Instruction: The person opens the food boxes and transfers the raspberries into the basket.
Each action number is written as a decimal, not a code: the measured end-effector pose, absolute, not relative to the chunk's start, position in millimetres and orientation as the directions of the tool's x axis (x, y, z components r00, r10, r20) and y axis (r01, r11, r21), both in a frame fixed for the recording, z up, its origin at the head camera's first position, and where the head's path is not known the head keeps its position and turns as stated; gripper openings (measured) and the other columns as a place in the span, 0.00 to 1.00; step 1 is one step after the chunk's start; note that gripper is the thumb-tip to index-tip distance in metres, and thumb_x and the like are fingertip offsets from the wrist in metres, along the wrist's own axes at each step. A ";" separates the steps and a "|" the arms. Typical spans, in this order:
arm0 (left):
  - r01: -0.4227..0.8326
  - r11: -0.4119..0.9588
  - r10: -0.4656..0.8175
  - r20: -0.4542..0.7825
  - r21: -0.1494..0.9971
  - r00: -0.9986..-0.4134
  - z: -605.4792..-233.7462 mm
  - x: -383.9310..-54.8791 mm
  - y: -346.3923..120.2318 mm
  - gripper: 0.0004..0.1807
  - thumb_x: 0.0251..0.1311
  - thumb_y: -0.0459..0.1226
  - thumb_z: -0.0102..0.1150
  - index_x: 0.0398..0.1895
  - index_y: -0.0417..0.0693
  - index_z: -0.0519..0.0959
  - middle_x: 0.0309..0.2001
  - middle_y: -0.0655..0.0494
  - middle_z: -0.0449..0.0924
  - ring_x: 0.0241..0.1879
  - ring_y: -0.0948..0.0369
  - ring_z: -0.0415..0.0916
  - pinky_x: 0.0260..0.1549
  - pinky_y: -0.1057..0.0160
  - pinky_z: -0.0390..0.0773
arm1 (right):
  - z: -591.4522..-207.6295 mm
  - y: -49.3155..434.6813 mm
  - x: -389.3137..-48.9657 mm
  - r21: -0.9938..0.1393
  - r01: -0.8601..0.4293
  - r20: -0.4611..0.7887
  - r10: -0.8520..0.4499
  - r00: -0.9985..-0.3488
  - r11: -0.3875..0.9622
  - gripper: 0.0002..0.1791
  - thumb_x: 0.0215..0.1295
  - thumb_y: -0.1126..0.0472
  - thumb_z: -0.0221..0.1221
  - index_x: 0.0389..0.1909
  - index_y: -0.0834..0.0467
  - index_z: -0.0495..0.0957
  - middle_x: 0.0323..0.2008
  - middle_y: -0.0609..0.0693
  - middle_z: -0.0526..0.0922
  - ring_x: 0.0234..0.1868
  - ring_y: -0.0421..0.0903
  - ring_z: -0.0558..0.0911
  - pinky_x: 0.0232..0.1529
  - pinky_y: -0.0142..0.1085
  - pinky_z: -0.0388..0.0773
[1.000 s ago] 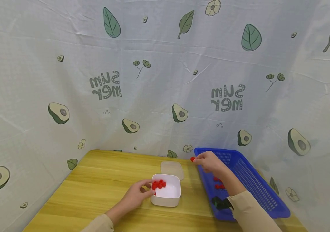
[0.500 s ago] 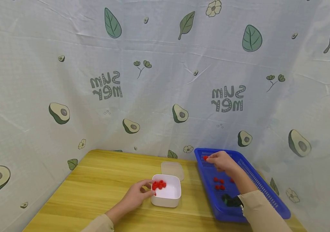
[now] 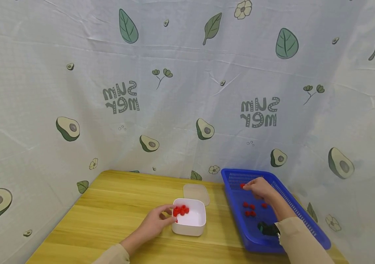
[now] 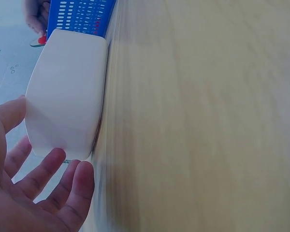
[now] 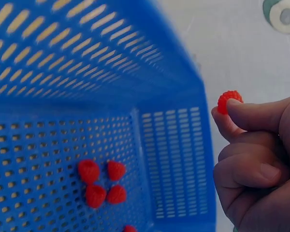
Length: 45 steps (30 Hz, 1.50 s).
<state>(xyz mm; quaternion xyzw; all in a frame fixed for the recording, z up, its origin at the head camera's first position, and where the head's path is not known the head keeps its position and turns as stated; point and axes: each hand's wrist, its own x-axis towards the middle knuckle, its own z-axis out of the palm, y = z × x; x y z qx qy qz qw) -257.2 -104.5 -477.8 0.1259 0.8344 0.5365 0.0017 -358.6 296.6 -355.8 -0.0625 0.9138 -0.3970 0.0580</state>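
Note:
My right hand (image 3: 262, 187) pinches a red raspberry (image 5: 229, 100) between thumb and index finger. In the head view it hangs over the far part of the blue plastic basket (image 3: 281, 182); the right wrist view puts it beside the basket's wall. Several red raspberries (image 5: 95, 195) lie on the basket floor. My left hand (image 3: 152, 222) rests against the left side of a white square box (image 3: 189, 230), fingers spread and relaxed, with thumb and index fingertips at its rim. Inside that box, a cluster of raspberries (image 3: 181, 210) sits along the left wall.
A pale, translucent lid (image 3: 196, 193) lies flat on the wooden table (image 3: 121, 205) just behind the white box. A printed curtain (image 3: 174, 110) closes off the back and sides. The basket's tall slotted walls stand around its raspberries.
My right hand has carried its raspberry rightward and slightly down, from the basket's left rim to over its inside. More raspberries in the basket have come into sight. The left hand stays put.

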 end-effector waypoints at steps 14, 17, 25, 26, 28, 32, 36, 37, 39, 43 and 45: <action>0.206 0.395 0.213 0.129 0.895 -0.968 -476.9 -256.8 -104.7 0.25 0.64 0.45 0.67 0.63 0.52 0.78 0.49 0.52 0.78 0.42 0.55 0.73 0.36 0.63 0.75 | -376.5 313.1 -362.6 -0.608 0.005 -0.113 -0.081 -0.990 0.794 0.23 0.66 0.64 0.61 0.13 0.51 0.62 0.09 0.42 0.60 0.11 0.38 0.60 0.15 0.31 0.60; 0.204 0.395 0.212 0.127 0.896 -0.969 -476.9 -257.4 -104.6 0.25 0.64 0.46 0.67 0.63 0.52 0.78 0.49 0.53 0.78 0.42 0.56 0.73 0.36 0.62 0.75 | -380.0 314.4 -363.3 -0.581 0.002 -0.118 -0.082 -0.990 0.814 0.26 0.65 0.63 0.62 0.12 0.49 0.59 0.09 0.42 0.59 0.11 0.38 0.61 0.15 0.30 0.60; 0.220 0.395 0.215 0.143 0.892 -0.966 -477.0 -258.5 -104.2 0.26 0.63 0.48 0.67 0.63 0.52 0.78 0.48 0.53 0.78 0.42 0.57 0.74 0.37 0.63 0.76 | -386.3 314.2 -367.8 -0.556 0.007 -0.136 -0.083 -0.987 0.831 0.26 0.61 0.67 0.63 0.09 0.53 0.62 0.06 0.40 0.57 0.10 0.36 0.58 0.14 0.30 0.60; 0.227 0.395 0.218 0.150 0.890 -0.965 -477.1 -258.4 -104.2 0.26 0.63 0.47 0.67 0.63 0.52 0.78 0.48 0.53 0.78 0.41 0.56 0.73 0.37 0.63 0.75 | -386.7 314.2 -367.8 -0.548 0.013 -0.144 -0.079 -0.986 0.836 0.24 0.61 0.67 0.63 0.10 0.53 0.63 0.07 0.40 0.57 0.10 0.37 0.59 0.14 0.30 0.60; 0.237 0.394 0.222 0.159 0.888 -0.962 -477.9 -258.3 -104.2 0.25 0.64 0.47 0.67 0.63 0.51 0.78 0.48 0.53 0.78 0.41 0.57 0.73 0.36 0.64 0.75 | -387.4 314.0 -367.4 -0.539 0.028 -0.157 -0.067 -0.985 0.842 0.23 0.61 0.67 0.62 0.12 0.54 0.63 0.08 0.41 0.57 0.11 0.37 0.59 0.14 0.30 0.60; 0.244 0.390 0.225 0.165 0.888 -0.960 -478.7 -258.1 -104.3 0.24 0.65 0.46 0.66 0.62 0.51 0.78 0.47 0.53 0.78 0.40 0.57 0.73 0.36 0.64 0.75 | -386.6 313.0 -365.5 -0.536 0.031 -0.152 -0.060 -0.987 0.844 0.22 0.61 0.67 0.62 0.13 0.54 0.63 0.08 0.41 0.57 0.11 0.37 0.59 0.14 0.30 0.60; 0.245 0.391 0.221 0.168 0.887 -0.961 -477.4 -257.4 -104.6 0.24 0.65 0.47 0.66 0.62 0.50 0.78 0.47 0.52 0.78 0.40 0.57 0.74 0.35 0.64 0.75 | -382.9 309.5 -362.9 -0.557 0.014 -0.134 -0.073 -0.988 0.830 0.23 0.61 0.67 0.63 0.13 0.52 0.62 0.08 0.40 0.56 0.11 0.36 0.57 0.14 0.30 0.59; 0.245 0.391 0.221 0.168 0.887 -0.961 -477.0 -257.3 -104.6 0.25 0.64 0.47 0.66 0.62 0.50 0.78 0.47 0.52 0.78 0.40 0.57 0.74 0.35 0.63 0.75 | -381.7 308.2 -362.1 -0.564 0.013 -0.133 -0.075 -0.988 0.825 0.23 0.61 0.66 0.63 0.13 0.52 0.61 0.08 0.40 0.56 0.11 0.36 0.57 0.13 0.30 0.59; 0.246 0.395 0.220 0.168 0.885 -0.961 -476.7 -257.0 -104.6 0.24 0.65 0.47 0.66 0.62 0.50 0.78 0.47 0.52 0.78 0.40 0.57 0.74 0.36 0.63 0.75 | -379.2 304.8 -360.3 -0.585 0.010 -0.131 -0.082 -0.988 0.811 0.24 0.62 0.65 0.62 0.13 0.50 0.60 0.09 0.40 0.56 0.11 0.36 0.56 0.13 0.30 0.58; 0.243 0.398 0.222 0.164 0.885 -0.961 -476.9 -256.8 -104.2 0.24 0.65 0.46 0.66 0.62 0.50 0.78 0.48 0.52 0.78 0.41 0.57 0.74 0.36 0.63 0.75 | -373.6 295.7 -357.1 -0.630 -0.015 -0.108 -0.107 -0.988 0.776 0.20 0.62 0.65 0.62 0.15 0.52 0.64 0.11 0.40 0.55 0.12 0.37 0.54 0.13 0.30 0.55; 0.243 0.399 0.222 0.164 0.884 -0.961 -477.2 -257.0 -103.9 0.24 0.65 0.45 0.66 0.63 0.49 0.78 0.48 0.52 0.78 0.41 0.57 0.74 0.36 0.63 0.75 | -370.6 290.4 -355.9 -0.645 -0.028 -0.095 -0.116 -0.989 0.763 0.16 0.63 0.64 0.62 0.17 0.54 0.70 0.11 0.41 0.54 0.12 0.37 0.53 0.13 0.31 0.55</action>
